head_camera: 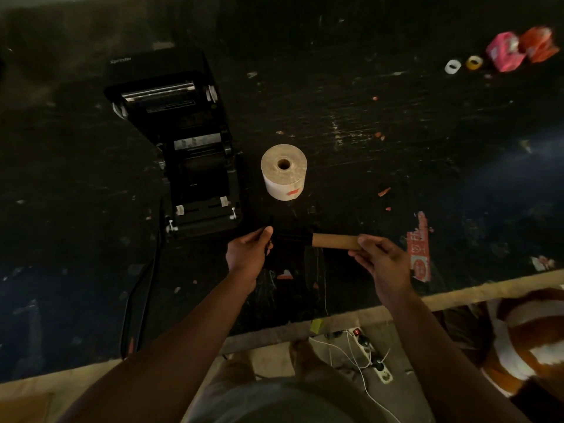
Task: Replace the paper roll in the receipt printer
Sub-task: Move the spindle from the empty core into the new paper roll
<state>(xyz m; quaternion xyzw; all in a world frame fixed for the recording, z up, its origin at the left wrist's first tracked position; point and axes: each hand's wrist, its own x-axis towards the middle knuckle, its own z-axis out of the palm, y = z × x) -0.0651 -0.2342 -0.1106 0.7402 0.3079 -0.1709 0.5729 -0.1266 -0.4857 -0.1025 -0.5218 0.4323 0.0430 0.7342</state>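
The black receipt printer point(189, 154) sits left of centre on the dark table with its lid swung open and its paper bay empty. A full paper roll point(283, 172) stands on end just right of it. In front of both, my right hand point(381, 257) grips one end of a brown cardboard core point(334, 241). A black spindle point(293, 238) sticks out of the core's left end, and my left hand point(247, 251) pinches that spindle's far end. Core and spindle lie level, just above the table.
A black cable point(143, 285) runs from the printer toward the table's front edge point(457, 296). A red printed label point(419, 248) lies by my right hand. At the far right lie a white ring point(452, 66), a yellow tape roll point(474, 62) and pink and orange packets. A power strip point(370, 352) lies on the floor.
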